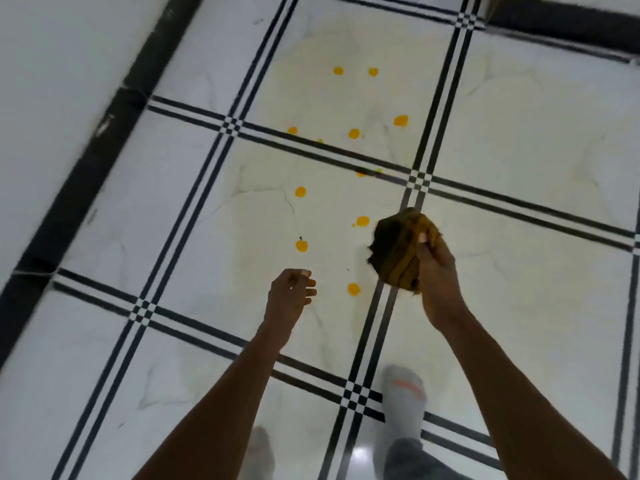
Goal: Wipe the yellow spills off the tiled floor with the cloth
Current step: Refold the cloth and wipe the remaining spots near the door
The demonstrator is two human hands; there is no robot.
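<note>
Floor: glossy white marble-look tiled floor (pixel 519 140) with black double-line borders.
Spills: round yellow liquid spots (pixel 301 245) scattered across two central tiles, unwiped.
Cloth: bunched brown-and-mustard fabric cloth (pixel 398 251), held above floor, right of spots.
Right hand (pixel 438 271): gripping cloth.
Left hand (pixel 291 294): loosely curled, holding nothing.

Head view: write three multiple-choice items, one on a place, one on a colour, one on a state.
1. Where is the cloth?
A. flat on the floor
B. in the right hand
C. in the left hand

2. What colour are the spills?
A. yellow
B. blue
C. red

3. What does the left hand hold?
A. a cloth
B. a bottle
C. nothing

Key: 1 B, the right hand grips it bunched above the floor; 2 A, yellow dots lie across the tiles; 3 C, its fingers curl loosely on nothing.
</note>
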